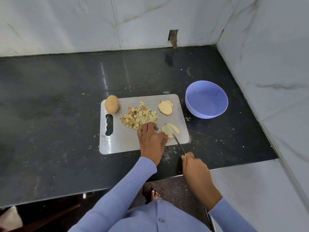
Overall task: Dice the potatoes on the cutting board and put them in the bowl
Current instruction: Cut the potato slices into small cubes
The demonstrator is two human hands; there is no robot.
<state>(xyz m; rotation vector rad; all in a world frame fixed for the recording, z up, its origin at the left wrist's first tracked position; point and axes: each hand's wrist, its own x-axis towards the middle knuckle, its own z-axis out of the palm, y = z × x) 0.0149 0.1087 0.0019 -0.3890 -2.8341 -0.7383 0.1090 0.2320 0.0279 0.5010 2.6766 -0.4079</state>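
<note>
1. A dark counter (66, 97) is filling most of the view, running back to pale marble-look walls (66, 22) behind and to the right.
2. A grey cutting board (120, 144) is lying flat on the counter, its handle slot toward the left.
3. A light purple bowl (206, 99) is sitting on the counter just beside the board's far right corner (no potato is showing inside it).
4. The person's left hand (151, 139) is reaching over the board's near edge, its fingers bending down onto a stack of potato slices (168, 130) and pinning them, with the fingertips curling round the near edge of the slices.
5. The right hand (194, 166) is clenching a knife (178, 142) by its yellow handle, the blade angling up and left so that its tip is meeting the stack of slices.
6. A heap of diced potato (139, 118) is lying mid-board, touching the back of the left hand's fingers.
7. A whole potato (111, 104) is resting at the board's far left corner.
8. A few larger slices (165, 107) are lying at the far right of the board, apart from the heap.
</note>
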